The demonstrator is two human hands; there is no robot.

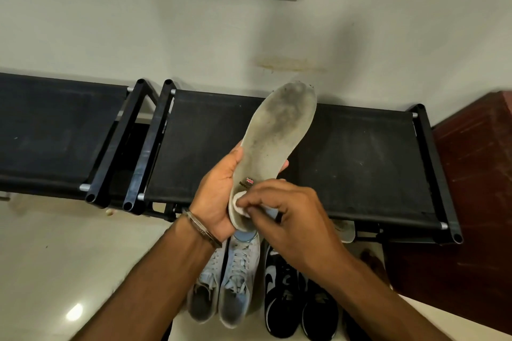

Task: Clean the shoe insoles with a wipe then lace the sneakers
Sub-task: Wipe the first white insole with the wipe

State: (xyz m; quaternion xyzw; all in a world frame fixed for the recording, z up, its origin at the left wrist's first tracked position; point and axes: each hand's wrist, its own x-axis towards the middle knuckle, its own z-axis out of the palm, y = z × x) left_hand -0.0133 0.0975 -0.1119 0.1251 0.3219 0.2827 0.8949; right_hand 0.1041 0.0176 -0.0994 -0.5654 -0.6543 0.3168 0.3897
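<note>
Against a pale wall [110, 22] stand two black fabric-topped shoe racks [346, 152]. Above them the left hand [219, 188] grips a dirty grey insole [277, 135] by its heel, toe pointing up. The right hand [288, 216] has its fingers [249, 203] pinching a white wipe [238, 201] against the heel end. Below, on the floor, sit light blue sneakers [235, 279] beside black sneakers [288, 299].

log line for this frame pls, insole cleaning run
phase: wiping insole | left hand: grips insole heel end | right hand: pinches wipe on heel | toe end: still dirty | sneakers: on floor below
</note>
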